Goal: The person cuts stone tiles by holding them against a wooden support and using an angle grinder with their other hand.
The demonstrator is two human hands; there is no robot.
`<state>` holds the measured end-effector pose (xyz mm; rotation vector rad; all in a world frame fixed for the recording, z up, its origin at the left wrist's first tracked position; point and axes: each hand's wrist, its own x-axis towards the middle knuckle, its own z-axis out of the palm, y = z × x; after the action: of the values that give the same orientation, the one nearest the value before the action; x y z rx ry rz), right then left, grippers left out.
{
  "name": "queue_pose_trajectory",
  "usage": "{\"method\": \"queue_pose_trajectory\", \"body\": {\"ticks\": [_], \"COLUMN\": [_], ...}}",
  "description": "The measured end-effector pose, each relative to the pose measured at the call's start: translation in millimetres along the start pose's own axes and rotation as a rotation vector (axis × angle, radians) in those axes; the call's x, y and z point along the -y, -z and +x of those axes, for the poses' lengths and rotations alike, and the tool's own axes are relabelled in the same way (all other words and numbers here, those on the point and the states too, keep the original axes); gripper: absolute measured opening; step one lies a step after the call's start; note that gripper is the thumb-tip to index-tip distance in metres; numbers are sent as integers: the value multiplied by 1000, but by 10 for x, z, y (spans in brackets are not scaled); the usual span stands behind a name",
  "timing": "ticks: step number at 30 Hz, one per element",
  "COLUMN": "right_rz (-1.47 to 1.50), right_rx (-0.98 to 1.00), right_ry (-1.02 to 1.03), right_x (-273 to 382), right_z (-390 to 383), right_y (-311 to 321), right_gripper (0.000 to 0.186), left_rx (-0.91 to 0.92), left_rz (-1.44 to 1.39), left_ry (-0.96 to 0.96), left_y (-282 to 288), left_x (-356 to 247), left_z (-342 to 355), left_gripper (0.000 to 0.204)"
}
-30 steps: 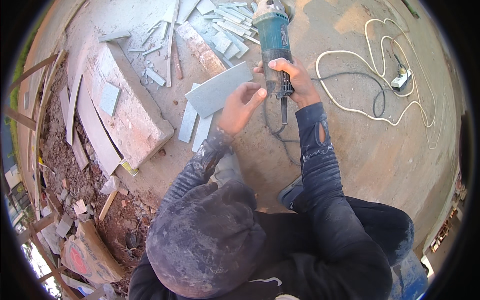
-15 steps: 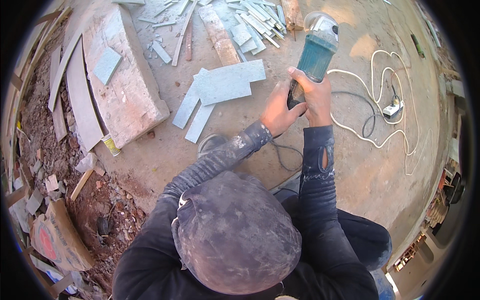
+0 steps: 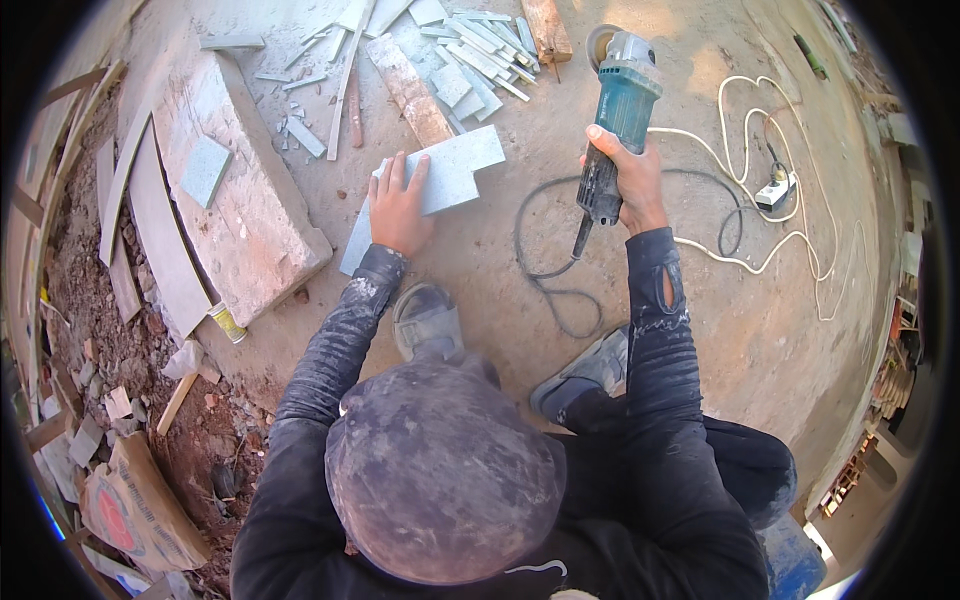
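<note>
In my right hand [image 3: 640, 185] is an angle grinder [image 3: 622, 110] with a teal body and black handle, its disc end pointing away from me. The fingers are wrapped round the handle, and the black cord hangs from its end. My left hand [image 3: 402, 205] lies on a pale blue-grey stone tile [image 3: 465, 165] with a notched corner, fingers stretched out flat over its left part. Under it a narrower strip of the same stone [image 3: 355, 245] sticks out toward me. Whether a second strip lies beneath is hidden by the hand.
Cut stone strips [image 3: 480, 50] and a wooden board [image 3: 410, 90] lie beyond the tile. A big concrete block [image 3: 245, 190] with a small tile [image 3: 206, 170] on it stands at left. A white cable [image 3: 740, 262] loops to a power strip [image 3: 776, 192] at right. My sandalled feet are close by.
My left hand has let go of the grinder and moved left onto the notched tile. My right hand alone holds the grinder, a little farther upright. The view has shifted slightly.
</note>
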<state>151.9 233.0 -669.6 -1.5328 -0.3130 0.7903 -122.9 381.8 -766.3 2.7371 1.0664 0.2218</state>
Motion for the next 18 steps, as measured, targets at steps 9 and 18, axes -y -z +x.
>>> {"method": "queue_pose_trajectory", "body": {"ticks": [9,18], "right_rz": [-420,-662], "right_rx": [159,263], "right_ry": [51,194], "right_x": [316,318], "right_z": [150,229], "right_y": [219,-146], "right_gripper": [46,61], "left_rx": [81,232], "left_rz": [-304,-310], "left_ry": [62,-80], "left_y": [620,713], "left_x": [291,422], "left_z": [930,1253], "left_gripper": [30,33]}}
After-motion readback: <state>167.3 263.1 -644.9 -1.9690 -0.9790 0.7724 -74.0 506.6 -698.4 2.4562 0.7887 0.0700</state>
